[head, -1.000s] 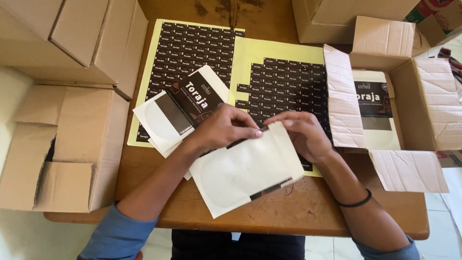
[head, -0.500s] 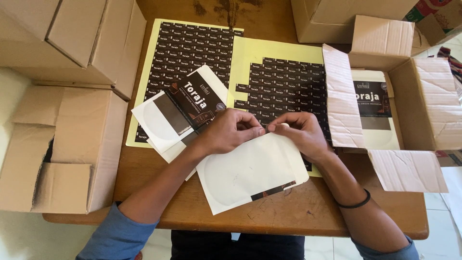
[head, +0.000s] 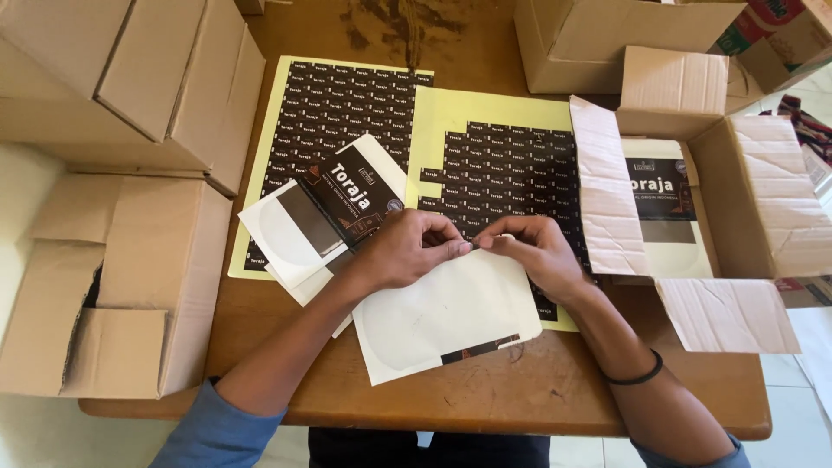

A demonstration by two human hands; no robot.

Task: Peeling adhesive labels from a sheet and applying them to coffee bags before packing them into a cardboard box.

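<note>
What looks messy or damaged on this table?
The open box at the right has flaps with their paper skin torn off. The sticker sheet above the hands is partly stripped, leaving a ragged edge. A dark stain marks the table's far end.

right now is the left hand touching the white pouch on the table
Touching. The head view shows the left hand lying on the top edge of the white pouch, its fingers pinching there with no gap.

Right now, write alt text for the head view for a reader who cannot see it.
Over a wooden table, the left hand and right hand meet fingertip to fingertip at the top edge of a white pouch lying back side up. Two yellow sheets of small dark labels lie behind it, more pouches to the left, and open cardboard boxes around.
</note>
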